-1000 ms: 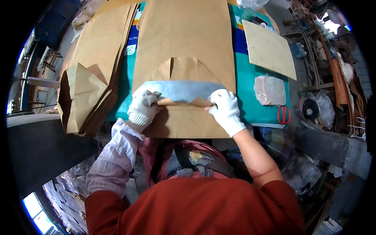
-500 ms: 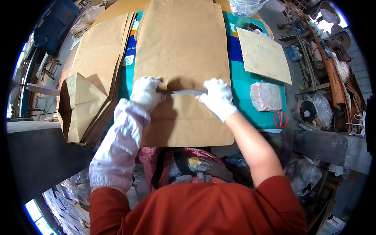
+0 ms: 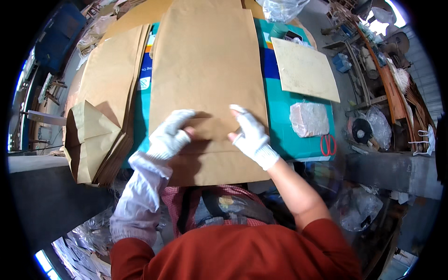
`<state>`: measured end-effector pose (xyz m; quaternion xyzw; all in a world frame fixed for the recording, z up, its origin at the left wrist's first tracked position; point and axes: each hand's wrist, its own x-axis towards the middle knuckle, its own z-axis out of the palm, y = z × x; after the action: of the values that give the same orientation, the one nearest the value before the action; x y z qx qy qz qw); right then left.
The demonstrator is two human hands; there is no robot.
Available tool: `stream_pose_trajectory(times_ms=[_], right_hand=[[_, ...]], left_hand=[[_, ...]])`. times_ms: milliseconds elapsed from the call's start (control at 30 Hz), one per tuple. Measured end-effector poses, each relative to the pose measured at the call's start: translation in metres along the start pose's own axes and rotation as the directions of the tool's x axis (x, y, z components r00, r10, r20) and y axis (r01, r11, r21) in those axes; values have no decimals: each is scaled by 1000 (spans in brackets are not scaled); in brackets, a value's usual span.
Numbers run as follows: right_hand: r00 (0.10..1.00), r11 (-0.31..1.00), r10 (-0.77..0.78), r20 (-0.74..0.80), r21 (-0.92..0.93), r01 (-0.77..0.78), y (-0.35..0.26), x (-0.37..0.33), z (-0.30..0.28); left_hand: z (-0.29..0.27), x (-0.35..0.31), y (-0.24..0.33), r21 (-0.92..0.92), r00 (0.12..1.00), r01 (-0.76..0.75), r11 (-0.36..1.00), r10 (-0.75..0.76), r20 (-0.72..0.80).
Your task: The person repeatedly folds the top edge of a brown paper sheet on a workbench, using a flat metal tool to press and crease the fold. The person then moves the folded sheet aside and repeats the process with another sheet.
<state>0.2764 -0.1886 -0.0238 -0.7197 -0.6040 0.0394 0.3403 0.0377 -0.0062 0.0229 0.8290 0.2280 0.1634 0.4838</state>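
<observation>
A large brown paper bag (image 3: 210,70) lies lengthwise in front of me, with a crease across its near part. My left hand (image 3: 171,133), in a white glove with bare fingertips and a pale sleeve cover, is open over the bag's left side, thumb apart from the fingers. Toward the right side, my right hand (image 3: 249,135) in a similar glove is open too, its thumb and fingers spread. Both hands are over the paper near the crease, holding nothing. Whether the fingertips touch the paper, I cannot tell.
To the left stands a stack of brown paper bags (image 3: 105,70), the top one's folded end raised. On the teal sheet (image 3: 280,112) at right are a pale board (image 3: 305,70), a plastic-wrapped block (image 3: 309,119) and red-handled scissors (image 3: 328,145). Clear plastic (image 3: 282,9) lies at the back.
Half a second ago both hands pinched a raised, pale-edged fold across the bag. They have let go and spread apart, and the paper there lies flatter.
</observation>
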Motion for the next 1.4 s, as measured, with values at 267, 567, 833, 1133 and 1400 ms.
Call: stream_pose_trajectory(times_ms=[267,567,833,1133,1400], right_hand=[[885,899,420,201,-230,-374,-9,50,-34],[976,950,202,77,-256,-177,18,25,-21],[937,942,334,105,-57,-330,-47,40,22],[924,997,-12,381,76,-18,-236,203,157],[847,957,-270,458,28,290,-220,153,164]], left_hand=[[-52,-25,-46,352,683,722,596,-697,-221],[-58,-58,-43,-108,649,683,723,-667,-366],[-172,-51,30,600,795,302,741,151,-587],[-431,-153,-175,558,585,808,192,-137,-799],[-385,-220,-284,559,492,828,38,-525,-694]])
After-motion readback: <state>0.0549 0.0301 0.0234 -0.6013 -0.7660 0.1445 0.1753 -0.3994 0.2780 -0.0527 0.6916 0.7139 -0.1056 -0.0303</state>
